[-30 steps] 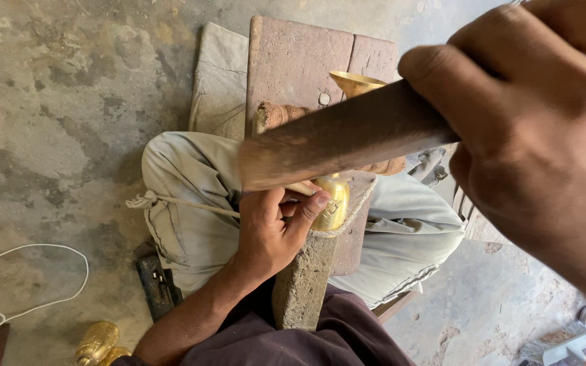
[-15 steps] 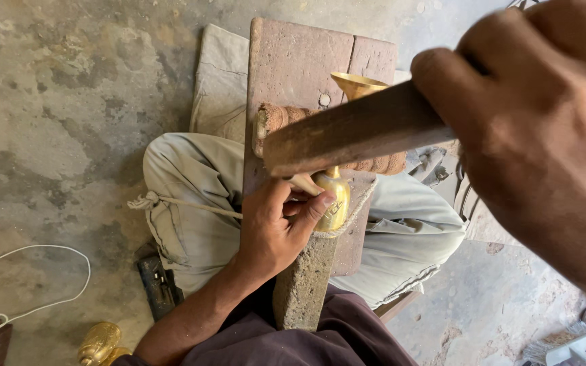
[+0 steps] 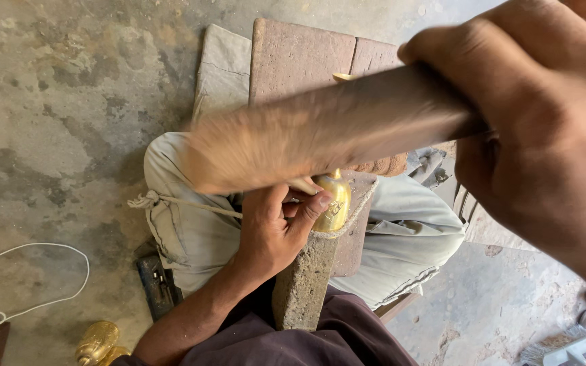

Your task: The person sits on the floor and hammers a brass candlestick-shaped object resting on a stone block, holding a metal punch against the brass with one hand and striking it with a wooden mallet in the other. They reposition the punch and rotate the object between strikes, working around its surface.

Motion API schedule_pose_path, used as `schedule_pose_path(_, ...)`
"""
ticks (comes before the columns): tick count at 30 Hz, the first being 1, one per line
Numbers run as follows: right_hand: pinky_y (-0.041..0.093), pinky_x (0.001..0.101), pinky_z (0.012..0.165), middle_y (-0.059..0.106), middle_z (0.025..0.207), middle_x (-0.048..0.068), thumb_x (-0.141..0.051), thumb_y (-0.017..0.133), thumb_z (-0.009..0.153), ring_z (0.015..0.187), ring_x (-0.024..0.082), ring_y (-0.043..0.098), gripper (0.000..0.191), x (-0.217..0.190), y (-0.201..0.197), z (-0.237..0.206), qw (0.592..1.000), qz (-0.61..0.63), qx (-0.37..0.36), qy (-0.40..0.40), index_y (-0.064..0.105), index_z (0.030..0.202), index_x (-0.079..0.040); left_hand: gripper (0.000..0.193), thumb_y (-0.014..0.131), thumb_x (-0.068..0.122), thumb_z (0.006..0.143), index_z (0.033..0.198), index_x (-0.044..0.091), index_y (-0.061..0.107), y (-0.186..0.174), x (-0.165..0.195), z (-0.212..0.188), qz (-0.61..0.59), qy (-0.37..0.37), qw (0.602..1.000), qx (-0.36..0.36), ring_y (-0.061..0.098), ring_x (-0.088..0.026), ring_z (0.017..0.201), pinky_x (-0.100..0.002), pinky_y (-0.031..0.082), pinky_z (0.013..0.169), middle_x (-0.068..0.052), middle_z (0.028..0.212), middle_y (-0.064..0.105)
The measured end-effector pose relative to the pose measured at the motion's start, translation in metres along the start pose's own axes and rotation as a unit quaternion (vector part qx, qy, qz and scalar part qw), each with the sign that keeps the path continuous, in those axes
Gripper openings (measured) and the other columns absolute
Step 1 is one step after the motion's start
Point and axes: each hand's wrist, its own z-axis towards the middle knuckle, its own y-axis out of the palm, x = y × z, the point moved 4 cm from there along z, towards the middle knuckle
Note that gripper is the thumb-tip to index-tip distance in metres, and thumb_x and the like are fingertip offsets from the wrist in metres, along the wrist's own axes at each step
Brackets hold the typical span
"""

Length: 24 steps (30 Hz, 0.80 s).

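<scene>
At frame centre, the left hand grips a small brass piece against the top of a stone block. The right hand, filling the upper right, is closed around a wooden mallet, blurred above the brass. More brassware sits lower left.

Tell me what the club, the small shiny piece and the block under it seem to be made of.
Club: probably wood, brown and matt, blurred. Shiny piece: looks like brass, yellow and polished. Block: seemingly stone or concrete, grey, rough and grainy.
</scene>
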Motion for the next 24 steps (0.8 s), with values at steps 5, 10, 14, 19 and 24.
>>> schedule_pose_path(5,0.057,0.0335,0.079,0.073,0.094,0.012,-0.003,0.084,0.085,0.083,0.023,0.070,0.027,0.000,0.006,-0.002,0.998,-0.069,-0.006,-0.012,0.079,0.112,-0.006,0.018,0.073,0.016,0.102,0.102,0.003,0.060,0.000,-0.002,0.000,0.020,0.003,1.000,0.005,0.073,-0.008,0.081,-0.022,0.060,0.064,-0.004,0.094,0.071)
schedule_pose_path(10,0.057,0.0397,0.084,0.073,0.101,0.017,0.006,0.082,0.081,0.092,0.030,0.071,0.036,0.002,0.001,0.005,0.999,0.029,0.010,0.022,0.075,0.117,0.003,0.021,0.072,0.016,0.103,0.103,0.002,0.057,0.000,-0.002,-0.002,0.025,-0.002,1.000,0.010,0.073,-0.010,0.083,-0.021,0.061,0.066,-0.007,0.097,0.069)
schedule_pose_path(14,0.058,0.0354,0.083,0.071,0.094,0.012,-0.001,0.083,0.087,0.086,0.023,0.069,0.026,-0.004,0.006,0.002,0.997,-0.078,-0.007,-0.004,0.076,0.112,-0.006,0.019,0.072,0.015,0.102,0.105,0.002,0.059,0.001,-0.001,-0.002,0.014,0.011,1.000,0.005,0.075,-0.011,0.087,-0.022,0.064,0.068,-0.007,0.099,0.070)
schedule_pose_path(19,0.057,0.0393,0.084,0.071,0.102,0.014,0.000,0.083,0.087,0.091,0.026,0.068,0.031,0.005,0.006,-0.011,1.000,-0.009,0.011,-0.011,0.074,0.117,0.000,0.020,0.072,0.014,0.104,0.102,0.002,0.056,-0.001,-0.003,-0.001,0.026,-0.032,0.999,-0.006,0.068,-0.011,0.077,-0.024,0.056,0.060,-0.006,0.095,0.066)
schedule_pose_path(24,0.057,0.0373,0.082,0.069,0.096,0.010,-0.001,0.083,0.087,0.088,0.024,0.066,0.029,0.001,0.010,-0.014,0.999,-0.052,-0.006,0.001,0.076,0.114,-0.008,0.019,0.070,0.016,0.104,0.106,0.001,0.059,0.000,-0.003,-0.001,-0.007,-0.007,1.000,-0.010,0.074,-0.011,0.088,-0.023,0.065,0.068,-0.007,0.103,0.068)
